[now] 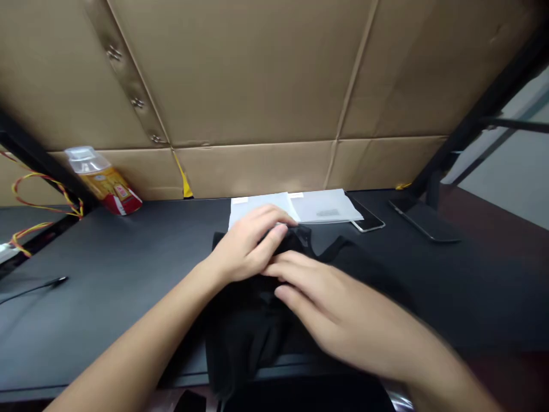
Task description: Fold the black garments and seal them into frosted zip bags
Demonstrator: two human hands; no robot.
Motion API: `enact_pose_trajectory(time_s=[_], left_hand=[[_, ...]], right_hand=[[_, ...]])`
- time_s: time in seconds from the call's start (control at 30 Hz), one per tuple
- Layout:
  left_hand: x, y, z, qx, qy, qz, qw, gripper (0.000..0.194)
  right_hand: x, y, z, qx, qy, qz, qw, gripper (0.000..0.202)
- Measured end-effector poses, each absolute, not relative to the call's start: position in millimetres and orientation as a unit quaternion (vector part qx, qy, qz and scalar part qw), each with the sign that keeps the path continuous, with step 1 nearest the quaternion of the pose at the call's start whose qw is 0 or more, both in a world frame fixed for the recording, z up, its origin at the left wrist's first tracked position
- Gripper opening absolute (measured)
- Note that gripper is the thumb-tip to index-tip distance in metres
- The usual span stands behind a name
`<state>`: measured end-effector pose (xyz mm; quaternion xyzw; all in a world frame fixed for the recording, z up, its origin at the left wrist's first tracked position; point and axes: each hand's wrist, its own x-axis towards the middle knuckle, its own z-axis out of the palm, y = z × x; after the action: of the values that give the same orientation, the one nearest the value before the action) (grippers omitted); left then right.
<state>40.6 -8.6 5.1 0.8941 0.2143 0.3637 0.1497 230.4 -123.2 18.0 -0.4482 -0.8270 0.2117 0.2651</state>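
Note:
A crumpled piece of black cloth (244, 337) with strap-like ends lies at the front middle of the table and hangs over its near edge. On its upper part rests my left hand (253, 243), fingers bent and thumb close beside them, gripping the fabric. My right hand (313, 292) meets it from the right. Its fingertips touch the underside of the left hand, and cloth appears caught between its fingers and thumb. A narrow black strap (332, 249) sticks out beyond the hands to the right. Folds under both palms are hidden.
Behind the hands lie white paper packets (319, 206), partly over a phone (366, 217). Another dark phone-like slab (424, 220) is farther right. At the back left a spray can (105, 180) leans by a cardboard wall (257, 74). A black cable (43, 284) and yellow-red wires (45, 177) are left.

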Motion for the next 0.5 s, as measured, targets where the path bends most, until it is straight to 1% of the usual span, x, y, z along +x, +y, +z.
enact_pose_trajectory(time_s=[0.1, 0.17, 0.2, 0.23, 0.27, 0.33, 0.37, 0.43, 0.5], left_hand=[[46.8, -17.6, -10.2, 0.950, 0.195, 0.189, 0.155, 0.044], [49.7, -21.2, -18.6, 0.963, 0.202, 0.094, 0.155, 0.055], [50.3, -21.6, -20.5, 0.964, 0.205, 0.069, 0.157, 0.058], [50.3, -20.7, -20.5, 0.963, 0.205, 0.064, 0.160, 0.057], [49.4, -18.3, -18.9, 0.962, 0.204, 0.077, 0.163, 0.053], [44.6, -8.3, -13.0, 0.952, 0.217, 0.145, 0.157, 0.044], [40.5, -0.8, -10.3, 0.941, 0.243, 0.188, 0.143, 0.040], [28.9, 18.1, -8.5, 0.910, 0.319, 0.248, 0.090, 0.036], [14.7, 38.9, -12.7, 0.890, 0.387, 0.241, 0.014, 0.032]], right_hand=[[280.6, -103.3, 43.3, -0.468, -0.786, 0.253, 0.314, 0.024], [301.3, -78.3, 49.3, -0.494, -0.745, 0.236, 0.381, 0.026], [307.6, -63.6, 47.2, -0.515, -0.732, 0.215, 0.391, 0.028], [312.0, -48.2, 41.5, -0.534, -0.728, 0.184, 0.388, 0.029], [315.1, -33.2, 32.7, -0.546, -0.739, 0.157, 0.363, 0.028], [319.2, -7.1, 9.1, -0.541, -0.760, 0.135, 0.334, 0.022], [320.7, 2.9, -3.4, -0.527, -0.779, 0.112, 0.321, 0.022], [322.7, 15.4, -25.1, -0.499, -0.807, 0.084, 0.305, 0.026], [322.6, 18.7, -37.9, -0.475, -0.824, 0.068, 0.303, 0.027]])
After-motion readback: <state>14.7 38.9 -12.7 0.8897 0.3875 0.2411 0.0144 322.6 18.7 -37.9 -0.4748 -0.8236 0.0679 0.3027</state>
